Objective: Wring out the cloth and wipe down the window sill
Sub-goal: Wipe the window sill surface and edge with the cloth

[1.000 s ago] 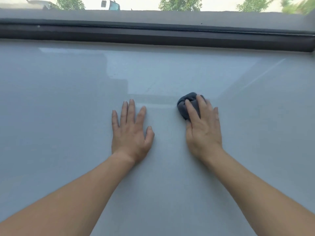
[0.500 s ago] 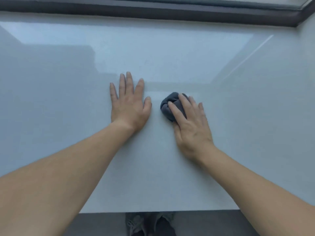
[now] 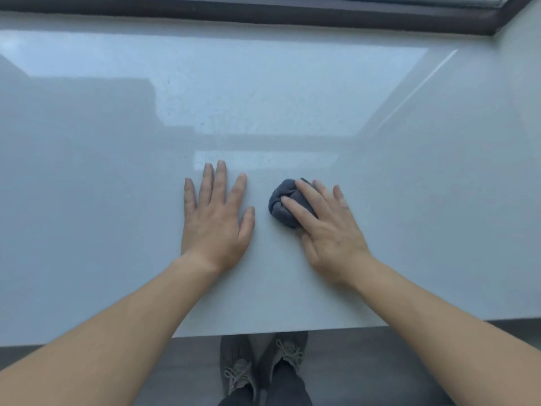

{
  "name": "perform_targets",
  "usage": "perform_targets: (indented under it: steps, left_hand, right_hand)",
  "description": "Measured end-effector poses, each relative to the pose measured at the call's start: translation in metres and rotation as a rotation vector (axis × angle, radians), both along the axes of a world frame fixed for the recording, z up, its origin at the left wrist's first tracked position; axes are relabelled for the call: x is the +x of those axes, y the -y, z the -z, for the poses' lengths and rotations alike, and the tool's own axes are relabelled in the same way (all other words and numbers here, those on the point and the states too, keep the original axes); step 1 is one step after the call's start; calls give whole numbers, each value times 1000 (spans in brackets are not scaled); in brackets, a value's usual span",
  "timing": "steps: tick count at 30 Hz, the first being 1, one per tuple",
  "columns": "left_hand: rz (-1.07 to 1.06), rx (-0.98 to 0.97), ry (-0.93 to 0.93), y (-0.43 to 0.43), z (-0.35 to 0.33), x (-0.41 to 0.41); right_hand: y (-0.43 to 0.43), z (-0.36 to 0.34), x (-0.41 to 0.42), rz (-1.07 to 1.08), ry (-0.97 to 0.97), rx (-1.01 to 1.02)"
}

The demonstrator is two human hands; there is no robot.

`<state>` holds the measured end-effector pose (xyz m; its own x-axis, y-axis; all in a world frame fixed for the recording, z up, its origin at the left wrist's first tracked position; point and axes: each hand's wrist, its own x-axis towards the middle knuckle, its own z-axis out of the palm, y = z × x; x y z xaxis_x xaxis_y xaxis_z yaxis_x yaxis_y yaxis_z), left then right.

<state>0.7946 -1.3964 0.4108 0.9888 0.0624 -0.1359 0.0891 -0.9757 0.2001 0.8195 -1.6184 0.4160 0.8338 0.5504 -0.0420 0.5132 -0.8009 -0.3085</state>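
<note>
Under your right hand (image 3: 330, 232) sat the cloth (image 3: 282, 205), a dark grey wad bunched into a tight ball on the window sill (image 3: 117, 200). Its left side poked out past your fingertips. Your fingers lay almost straight across the top of it, pressing down rather than clutching; the thumb could not be made out. Just to the left of the cloth, with a narrow gap of bare surface between them, your left hand (image 3: 215, 221) was spread flat on the sill, palm down, holding nothing. From that I judged the wiping to be under way. Whether the wringing was properly finished could not be told, since no drips or wet streaks showed around the ball. Beyond both hands, faint specks showed in the bright reflected patch on the glossy sill, so that far stretch toward the dark window frame (image 3: 263, 16) probably remained to be wiped, along with the wide areas out to either side of your arms. No bucket, basin or other container was in view. Behind your wrists, past the sill's near edge, your shoes (image 3: 263, 364) stood on a grey floor (image 3: 366, 361).
</note>
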Motion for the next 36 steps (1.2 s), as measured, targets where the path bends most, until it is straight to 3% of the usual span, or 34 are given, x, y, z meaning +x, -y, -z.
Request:
perform_targets:
  steps: [4,6,12,14,17,19,24,26,28,32,34,36]
  left_hand:
    - [-4,-1,7,1,2,1]
    - [-4,-4,10,0,3,0]
    - [-8,6,22,1,2,1]
    - [-6,12,22,1,2,1]
    - [-9,14,17,1,2,1]
    - [-11,13,8,1,1,0]
    - [-5,18,-1,2,-1,0]
    - [-3,13,1,2,0,-1]
    - [-2,-1,3,1,0,-1]
    - [31,-2,36,3,-4,-6]
    - [78,-7,56,6,-7,-9]
    - [89,-36,58,11,-11,-13]
  right_hand:
    - [19,-4,48,468,-20,39]
    - [7,-4,39,573,-16,75]
    - [1,0,-57,-14,-8,32]
    - [17,0,-36,56,4,15]
    - [26,-5,0,461,-12,37]
    - [15,-5,-6,551,-2,62]
    - [-2,2,-95,53,12,17]
    - [16,1,-92,-41,16,-11]
    - [32,0,-70,62,38,-34]
    - [35,-5,-43,556,-7,32]
    - [18,-4,-71,483,16,44]
    - [6,0,-114,211,25,27]
